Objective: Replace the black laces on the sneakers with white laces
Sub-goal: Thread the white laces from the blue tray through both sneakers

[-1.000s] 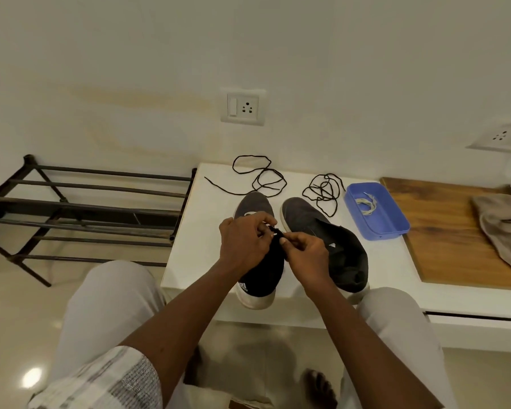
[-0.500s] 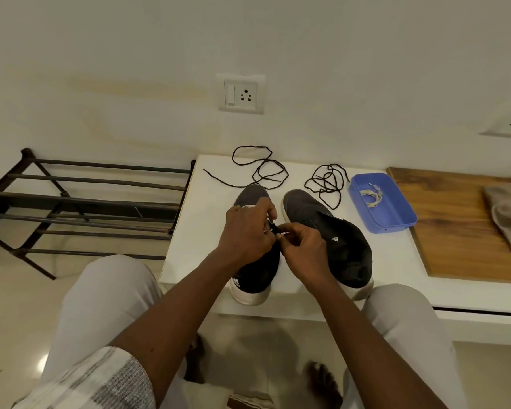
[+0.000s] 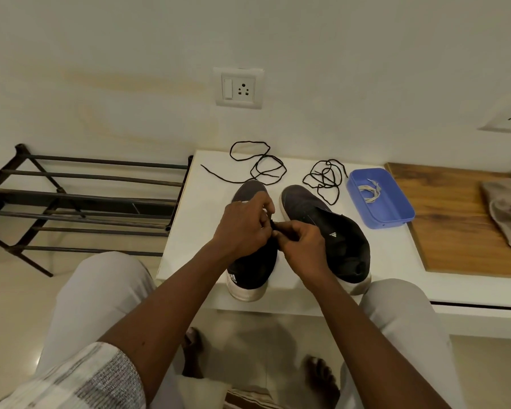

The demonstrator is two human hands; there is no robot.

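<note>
With left hand (image 3: 242,228) fingers pinching the left sneaker (image 3: 251,267) and right hand (image 3: 301,243) fingers pinching the white lace (image 3: 266,208), its tip, visible a moment ago, now disappears between them, so an eyelet is probably being threaded.

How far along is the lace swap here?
Done: two black laces lie loose on the table, off both sneakers. In hand: left hand and right hand pinch the left sneaker at its eyelets; any lace there is hidden. Left: the right sneaker is laceless, and a white lace waits in the blue tray.
</note>
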